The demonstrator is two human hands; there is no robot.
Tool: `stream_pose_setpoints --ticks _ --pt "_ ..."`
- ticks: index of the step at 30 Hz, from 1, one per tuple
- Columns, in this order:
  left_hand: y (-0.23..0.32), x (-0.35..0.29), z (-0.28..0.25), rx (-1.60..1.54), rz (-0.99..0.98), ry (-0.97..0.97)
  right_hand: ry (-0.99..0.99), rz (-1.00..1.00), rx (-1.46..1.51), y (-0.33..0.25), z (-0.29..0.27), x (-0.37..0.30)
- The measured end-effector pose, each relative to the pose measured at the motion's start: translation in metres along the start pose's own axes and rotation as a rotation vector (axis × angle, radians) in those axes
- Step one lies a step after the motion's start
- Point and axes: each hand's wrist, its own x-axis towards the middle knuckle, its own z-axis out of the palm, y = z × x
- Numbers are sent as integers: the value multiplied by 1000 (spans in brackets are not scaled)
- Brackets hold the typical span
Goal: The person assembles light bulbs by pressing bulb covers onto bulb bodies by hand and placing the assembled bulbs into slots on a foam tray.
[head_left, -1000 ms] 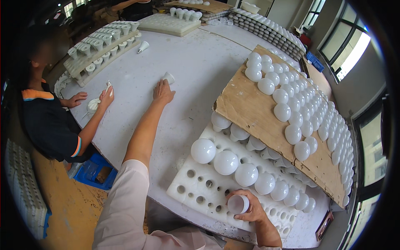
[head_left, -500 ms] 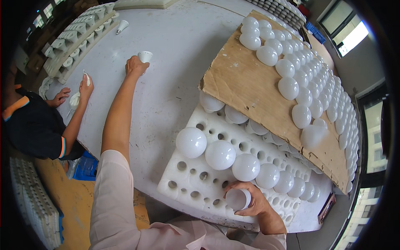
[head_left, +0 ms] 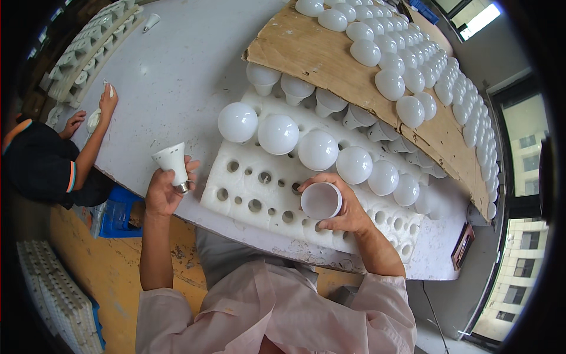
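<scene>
1. White tapered lamp base (head_left: 170, 156) in left hand (head_left: 165, 192): gripped between thumb and fingers. Tilted, wide end up, metal screw cap (head_left: 182, 187) pointing down beside the fingers.
2. White cup-shaped piece (head_left: 321, 200) in right hand (head_left: 352, 209): held firmly, fingers round the upper side, thumb round the lower. Open mouth turned up toward the head; other end hidden.
3. Between the 2 grips: well apart, 1 piece in each. Left grip near the front edge of the pale table (head_left: 194, 71).
4. Below right grip: white foam tray (head_left: 237, 184), pierced with rows of round holes, larger and smaller. Contact between held piece and tray: cannot tell.
5. Just beyond right grip: row of white globe bulbs (head_left: 318, 150) on the tray, at least 7, slanting down to the right; far end blurred.
6. Farther beyond right grip: brown board (head_left: 295, 44), loaded with many white globes (head_left: 389, 84). Under its near edge, more bulbs (head_left: 296, 88), round ends up, tapered ends down.
7. Far beyond left grip: lone white lamp piece (head_left: 151, 22) on the table; left of that, rack of white lamp bases (head_left: 97, 41).
8. Left of left grip: co-worker's hand (head_left: 108, 101) around something white, too small to name; dark sleeve (head_left: 65, 177) with orange trim.
9. Lower left of left grip: blue bin (head_left: 115, 219); farther out, stacked pale trays (head_left: 56, 289).
</scene>
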Motion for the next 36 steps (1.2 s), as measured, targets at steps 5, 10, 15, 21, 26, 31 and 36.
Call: stream_pose_setpoints --ticks 5,10,15,21,26,31,36 --pt "-15 -35 62 730 -48 -231 25 0 -77 -3 12 -4" --pt "-31 -32 116 1114 -59 -621 48 -35 -352 -1 19 -7" --pt "-53 -16 130 1313 -133 -709 22 -84 -412 1 20 -8" --pt "-59 -11 137 1275 -155 -750 -7 -127 -566 -3 16 -10" --pt "-59 -13 141 1303 -143 -740 -7 -135 -568 -1 16 -12" --pt "-58 -13 140 1314 -142 -738 -10 -140 -568 -2 17 -11" --pt "-58 -13 141 1337 -151 -732 -4 -133 -600 -3 17 -11"
